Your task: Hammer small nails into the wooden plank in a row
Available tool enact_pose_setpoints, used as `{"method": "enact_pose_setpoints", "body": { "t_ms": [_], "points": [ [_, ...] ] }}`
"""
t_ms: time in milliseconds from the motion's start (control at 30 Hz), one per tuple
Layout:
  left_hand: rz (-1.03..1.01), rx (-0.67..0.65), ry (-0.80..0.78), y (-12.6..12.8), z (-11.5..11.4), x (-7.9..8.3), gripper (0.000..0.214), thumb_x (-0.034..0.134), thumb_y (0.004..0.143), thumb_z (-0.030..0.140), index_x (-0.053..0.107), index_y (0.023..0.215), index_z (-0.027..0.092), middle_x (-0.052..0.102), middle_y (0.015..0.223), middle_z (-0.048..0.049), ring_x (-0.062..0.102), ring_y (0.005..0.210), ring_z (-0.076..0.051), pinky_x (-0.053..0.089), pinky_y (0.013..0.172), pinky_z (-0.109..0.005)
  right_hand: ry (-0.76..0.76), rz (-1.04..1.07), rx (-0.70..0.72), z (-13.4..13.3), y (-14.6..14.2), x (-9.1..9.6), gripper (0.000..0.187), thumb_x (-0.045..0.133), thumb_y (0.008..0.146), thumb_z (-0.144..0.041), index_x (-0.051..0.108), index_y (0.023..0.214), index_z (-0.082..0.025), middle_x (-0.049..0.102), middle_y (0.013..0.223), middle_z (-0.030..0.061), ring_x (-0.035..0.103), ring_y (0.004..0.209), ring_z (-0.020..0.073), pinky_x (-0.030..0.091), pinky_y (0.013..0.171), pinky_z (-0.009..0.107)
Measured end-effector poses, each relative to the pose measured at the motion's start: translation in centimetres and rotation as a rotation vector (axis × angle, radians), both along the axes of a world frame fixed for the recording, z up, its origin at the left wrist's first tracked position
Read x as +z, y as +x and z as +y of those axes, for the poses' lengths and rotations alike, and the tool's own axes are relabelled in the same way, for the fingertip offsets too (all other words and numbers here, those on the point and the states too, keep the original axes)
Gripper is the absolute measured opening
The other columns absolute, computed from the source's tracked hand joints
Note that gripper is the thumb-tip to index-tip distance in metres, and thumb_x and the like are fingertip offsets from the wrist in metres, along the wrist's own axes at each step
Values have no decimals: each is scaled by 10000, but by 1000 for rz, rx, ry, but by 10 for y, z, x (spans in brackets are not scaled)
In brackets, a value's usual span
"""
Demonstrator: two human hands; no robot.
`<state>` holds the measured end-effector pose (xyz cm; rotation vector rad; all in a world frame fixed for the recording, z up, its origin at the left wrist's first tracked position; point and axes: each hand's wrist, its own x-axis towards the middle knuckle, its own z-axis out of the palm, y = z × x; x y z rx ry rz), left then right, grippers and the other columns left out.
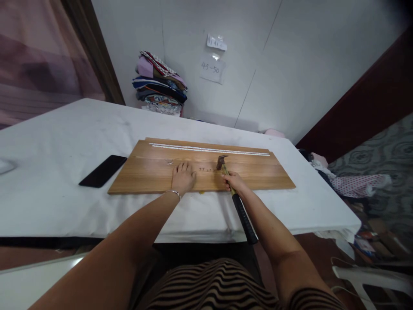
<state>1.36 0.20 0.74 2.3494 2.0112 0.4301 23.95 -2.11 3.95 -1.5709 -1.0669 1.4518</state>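
My left hand (183,177) lies flat on a wooden board (254,168), fingers stretched toward its far edge. My right hand (234,181) is wrapped round the shaft of a claw hammer (240,211), well up toward the head. The hammer's rusty head is low over the board, and its black grip hangs past the near edge; whether the head touches the wood I cannot tell. Between my hands runs a short row of several small nails (206,169). A few loose nails (169,162) lie left of my left hand's fingers.
Two pale strips (209,149) run along the board's far side. A black phone (103,171) lies left of the board on the white-covered table (64,146). Folded clothes (161,84) are stacked against the wall. A white plastic stool (364,280) stands at lower right.
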Motion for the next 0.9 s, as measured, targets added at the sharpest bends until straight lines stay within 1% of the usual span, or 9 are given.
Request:
{"method": "enact_pose_setpoints", "body": {
  "t_ms": [233, 467, 700, 900],
  "points": [
    [-1, -2, 10, 0, 1, -2, 491, 343, 943, 343, 560, 1325, 124, 502, 1468, -162, 413, 1351, -297, 292, 1112, -461, 4, 19, 0, 0, 0, 0, 310, 693, 693, -336, 404, 723, -227, 449, 490, -97, 357, 348, 54, 259, 333, 190],
    [-7, 4, -2, 1, 0, 0, 481, 340, 941, 337, 570, 1314, 138, 498, 1475, -156, 411, 1357, -294, 288, 1115, -462, 22, 19, 6, 0, 0, -1, 334, 705, 690, -364, 402, 713, -226, 444, 493, -99, 358, 345, 52, 262, 339, 191],
    [-4, 1, 12, -1, 2, -3, 484, 340, 940, 334, 564, 1309, 115, 502, 1467, -164, 409, 1358, -293, 293, 1116, -462, 36, -34, -1, 3, 0, -3, 297, 679, 700, -344, 407, 708, -224, 437, 476, -99, 365, 346, 58, 268, 336, 188],
    [-4, 6, -3, 0, 1, -2, 489, 336, 944, 339, 555, 1326, 126, 496, 1475, -158, 408, 1361, -288, 287, 1120, -453, 36, -1, 4, 4, 2, -5, 259, 658, 703, -324, 422, 737, -225, 452, 484, -98, 368, 345, 61, 275, 335, 189]
  ]
}}
